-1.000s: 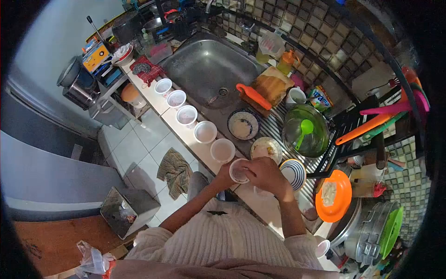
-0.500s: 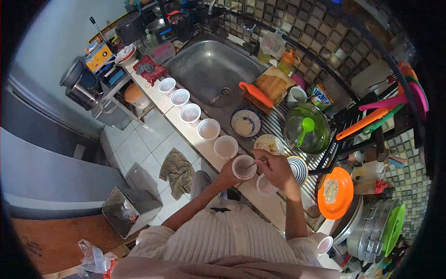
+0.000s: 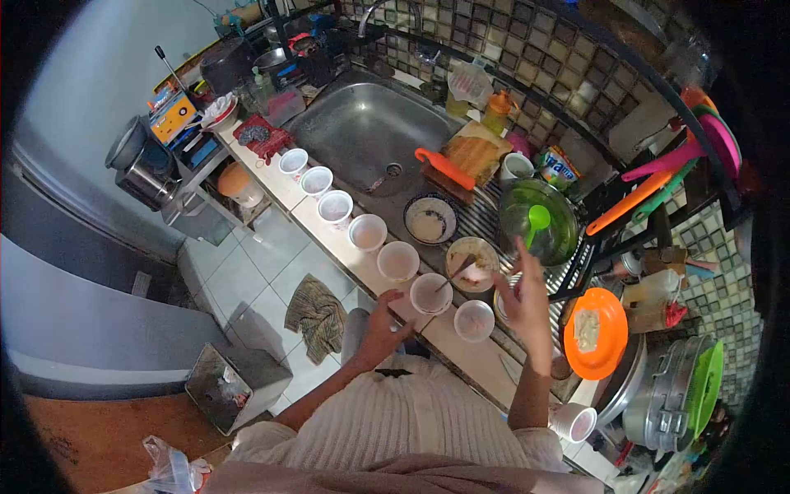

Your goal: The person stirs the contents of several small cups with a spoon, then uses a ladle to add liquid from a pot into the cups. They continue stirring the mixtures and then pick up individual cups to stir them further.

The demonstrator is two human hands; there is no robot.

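Observation:
A row of several white plastic cups [image 3: 366,233] stands along the counter edge beside the sink. The cup at the row's near end [image 3: 429,305] holds pale contents, and a spoon [image 3: 455,276] leans in it with its handle over a bowl of food scraps [image 3: 485,282]. Close by that cup's left side is my left hand [image 3: 383,331], fingers apart and holding nothing. My right hand [image 3: 527,305] is raised with fingers spread, right of the bowl and over the drainboard. Between the hands, nearer my body, sits another cup [image 3: 475,320].
A metal sink [image 3: 354,123] lies beyond the cups. On the drainboard are a green basin [image 3: 564,222] with a ladle, a patterned bowl [image 3: 430,219] and an orange plate [image 3: 607,333]. Stacked cups [image 3: 573,421] lie near my right elbow. A cloth [image 3: 315,317] is on the floor.
My left hand has let go of the near-end cup and drawn back left. My right hand has released the spoon and lifted away to the right; the spoon now rests in the cup.

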